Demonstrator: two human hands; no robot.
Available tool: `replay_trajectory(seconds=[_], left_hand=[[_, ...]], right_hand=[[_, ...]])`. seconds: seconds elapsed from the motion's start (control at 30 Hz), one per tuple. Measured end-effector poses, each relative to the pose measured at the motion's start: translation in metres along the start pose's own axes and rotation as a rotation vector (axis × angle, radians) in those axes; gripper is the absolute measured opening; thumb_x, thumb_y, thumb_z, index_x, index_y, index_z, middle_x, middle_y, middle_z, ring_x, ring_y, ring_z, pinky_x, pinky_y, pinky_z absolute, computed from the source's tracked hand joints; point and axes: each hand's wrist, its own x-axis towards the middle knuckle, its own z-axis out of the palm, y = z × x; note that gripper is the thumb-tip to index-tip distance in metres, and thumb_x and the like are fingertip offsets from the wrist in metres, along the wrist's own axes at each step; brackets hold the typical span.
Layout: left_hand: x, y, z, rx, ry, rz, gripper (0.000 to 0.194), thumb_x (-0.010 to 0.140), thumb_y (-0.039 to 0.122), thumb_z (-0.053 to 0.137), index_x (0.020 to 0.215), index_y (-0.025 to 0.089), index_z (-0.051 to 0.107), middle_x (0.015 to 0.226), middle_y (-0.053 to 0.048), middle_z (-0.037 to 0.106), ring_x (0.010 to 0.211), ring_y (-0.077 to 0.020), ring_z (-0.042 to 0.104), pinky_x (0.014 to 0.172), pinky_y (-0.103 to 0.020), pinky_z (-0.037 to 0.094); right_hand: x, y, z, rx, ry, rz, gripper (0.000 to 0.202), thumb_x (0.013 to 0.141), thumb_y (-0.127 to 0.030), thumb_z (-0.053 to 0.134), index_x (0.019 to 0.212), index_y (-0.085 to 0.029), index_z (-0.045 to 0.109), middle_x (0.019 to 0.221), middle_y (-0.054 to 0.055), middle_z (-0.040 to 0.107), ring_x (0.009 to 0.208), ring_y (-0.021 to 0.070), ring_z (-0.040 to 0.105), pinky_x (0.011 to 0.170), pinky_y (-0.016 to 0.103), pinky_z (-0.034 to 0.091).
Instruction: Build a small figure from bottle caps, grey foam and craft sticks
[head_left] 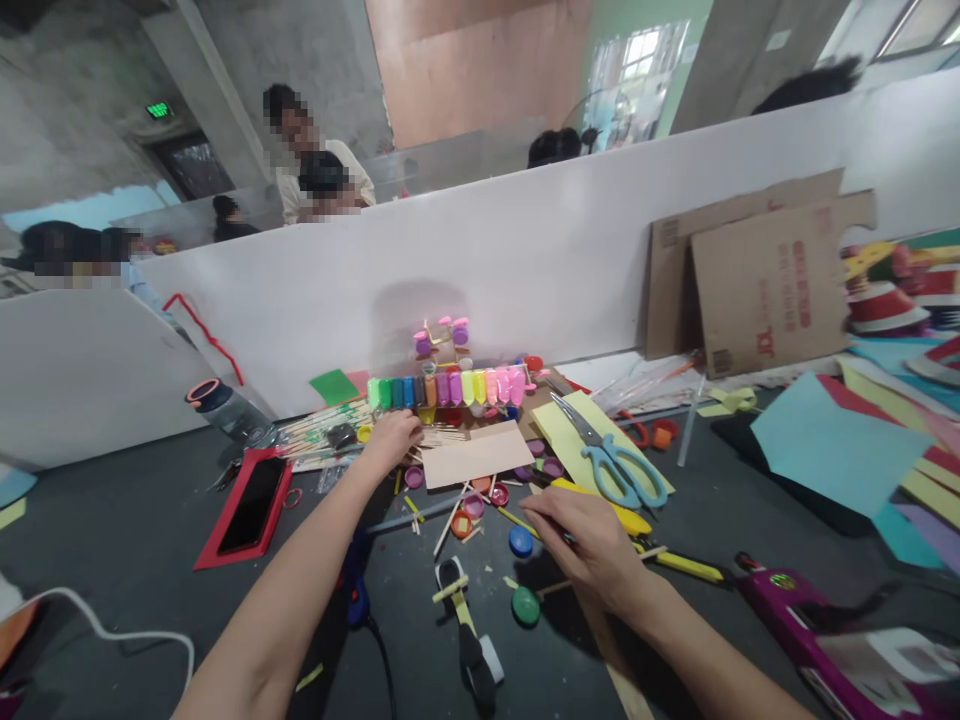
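Note:
My left hand (394,440) reaches to the back of the table, its fingers bunched beside thin wooden sticks (448,434). What lies between those fingertips is hidden. My right hand (589,540) is closed in a pinch above the table. A thin yellow stick (516,521) runs up to its fingertips, and a wooden stick (652,554) shows past its far side; I cannot make out which is gripped. A blue cap (520,541) and a green cap (526,606) are near this hand. Between my arms lies a small built piece with white wheels (491,660) and a black strip.
Light-blue scissors (622,470) rest on yellow paper. Behind a pale card (480,455) stands a row of coloured clay packs (450,388). At left are a phone (253,505) and a bottle (236,412); at right, a purple box (817,620) and cardboard (772,280). People sit beyond the white partition (510,260).

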Motion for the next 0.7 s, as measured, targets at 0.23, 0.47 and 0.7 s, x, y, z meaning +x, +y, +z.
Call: replay_trajectory(seconds=[0.23,0.47,0.7], left_hand=[[0.001,0.012,-0.003,-0.130,0.033,-0.040,0.033,0.095,0.034,0.061,0.123,0.017,0.060,0.124,-0.010,0.063,0.105,-0.0237,0.064,0.088,-0.045,0.056],[-0.015,0.025,-0.024,-0.441,0.152,-0.121,0.031,0.095,0.034,0.061,0.122,0.017,0.061,0.124,-0.010,0.063,0.105,-0.0235,0.064,0.089,-0.045,0.056],[-0.054,0.081,-0.052,-1.021,0.134,-0.204,0.027,0.096,0.040,0.059,0.098,0.013,0.063,0.082,-0.001,0.064,0.063,-0.0114,0.060,0.059,-0.027,0.053]], right_hand=[[0.000,-0.002,0.000,0.028,-0.011,-0.011,0.013,0.099,-0.015,0.050,0.097,-0.017,0.063,0.077,0.004,0.066,0.067,0.0141,0.061,0.062,0.025,0.045],[0.000,-0.002,0.000,0.087,0.000,0.014,0.013,0.098,-0.014,0.052,0.097,-0.016,0.065,0.075,0.004,0.065,0.066,0.0143,0.059,0.063,0.025,0.043],[0.002,-0.014,0.001,0.289,0.041,0.211,0.013,0.099,-0.020,0.053,0.097,-0.018,0.066,0.083,0.004,0.065,0.074,0.0147,0.059,0.068,0.026,0.045]])
